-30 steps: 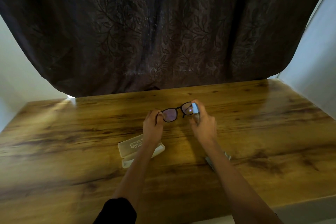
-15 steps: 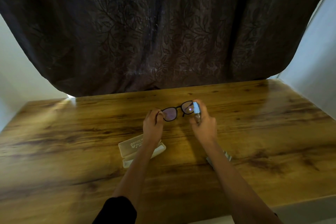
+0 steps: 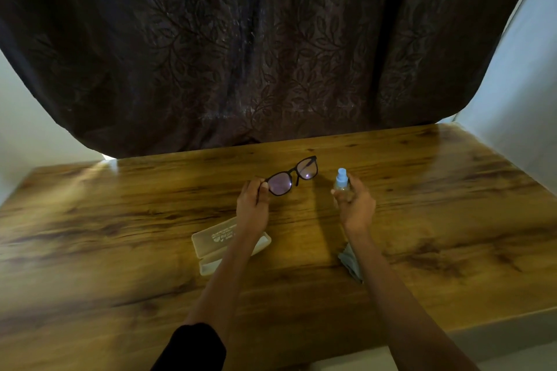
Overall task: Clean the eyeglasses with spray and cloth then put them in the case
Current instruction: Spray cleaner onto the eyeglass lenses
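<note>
Black-framed eyeglasses (image 3: pixel 291 176) hang above the wooden table (image 3: pixel 120 220), pinched at their left end by my left hand (image 3: pixel 252 205). My right hand (image 3: pixel 355 203) grips a small clear spray bottle (image 3: pixel 341 180) with a blue top, held upright to the right of the glasses with a gap between them. An open whitish glasses case (image 3: pixel 211 239) lies on the table under my left forearm. A grey cloth (image 3: pixel 349 260) lies partly hidden under my right forearm.
A dark leaf-patterned curtain (image 3: pixel 271 45) hangs behind the table's far edge. Pale walls (image 3: pixel 518 93) stand at the right and left. The table's near edge (image 3: pixel 497 328) runs close to my right arm.
My right hand has carried the spray bottle to the right, away from the right lens. The glasses now tilt up to the right in my left hand.
</note>
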A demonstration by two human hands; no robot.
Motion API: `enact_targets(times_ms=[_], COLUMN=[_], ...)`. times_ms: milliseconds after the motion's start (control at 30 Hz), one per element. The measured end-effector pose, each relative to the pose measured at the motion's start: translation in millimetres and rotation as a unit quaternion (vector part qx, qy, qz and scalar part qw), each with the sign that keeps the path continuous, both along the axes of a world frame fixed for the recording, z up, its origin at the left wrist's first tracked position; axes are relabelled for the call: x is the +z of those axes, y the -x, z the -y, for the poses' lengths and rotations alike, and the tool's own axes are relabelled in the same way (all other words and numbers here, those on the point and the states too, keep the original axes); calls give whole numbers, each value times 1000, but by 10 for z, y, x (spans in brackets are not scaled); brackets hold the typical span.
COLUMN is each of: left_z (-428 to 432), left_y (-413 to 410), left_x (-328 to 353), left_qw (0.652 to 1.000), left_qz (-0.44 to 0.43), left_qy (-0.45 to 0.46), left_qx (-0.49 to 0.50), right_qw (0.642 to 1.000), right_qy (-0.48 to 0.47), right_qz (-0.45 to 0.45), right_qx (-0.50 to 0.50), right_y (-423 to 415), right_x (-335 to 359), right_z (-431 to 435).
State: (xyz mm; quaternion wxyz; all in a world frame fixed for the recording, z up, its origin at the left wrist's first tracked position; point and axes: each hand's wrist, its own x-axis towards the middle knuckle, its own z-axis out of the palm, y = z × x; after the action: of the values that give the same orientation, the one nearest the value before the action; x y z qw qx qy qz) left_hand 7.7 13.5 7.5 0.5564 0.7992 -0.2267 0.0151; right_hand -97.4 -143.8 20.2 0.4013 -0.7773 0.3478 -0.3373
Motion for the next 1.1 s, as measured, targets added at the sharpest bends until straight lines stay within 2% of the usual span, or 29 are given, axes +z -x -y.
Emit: enact_targets(times_ms=[267, 567, 800, 967, 1033, 1100], left_z=[42, 55, 41, 28, 19, 19], left_y=[35, 42, 53, 84, 99, 104], left_x=[-28, -30, -51, -28, -8, -3], left_qw=[1000, 1000, 1000, 1000, 1000, 1000], left_qz=[-8, 4, 20, 16, 11, 5], left_qy=[6, 0, -11, -4, 0, 2], left_qx=[-6, -9, -12, -14, -12, -12], right_qw=[996, 993, 994, 995, 996, 997], right_qy=[-19, -27, -29, -78, -61, 0], right_qz=[-63, -103, -98, -58, -31, -28], right_qx=[-53, -49, -37, -34, -56, -67], right_y=[26, 53, 112, 177, 241, 321], right_x=[-147, -305, -362, -334, -314, -325], right_z=[190, 270, 273, 210, 129, 48])
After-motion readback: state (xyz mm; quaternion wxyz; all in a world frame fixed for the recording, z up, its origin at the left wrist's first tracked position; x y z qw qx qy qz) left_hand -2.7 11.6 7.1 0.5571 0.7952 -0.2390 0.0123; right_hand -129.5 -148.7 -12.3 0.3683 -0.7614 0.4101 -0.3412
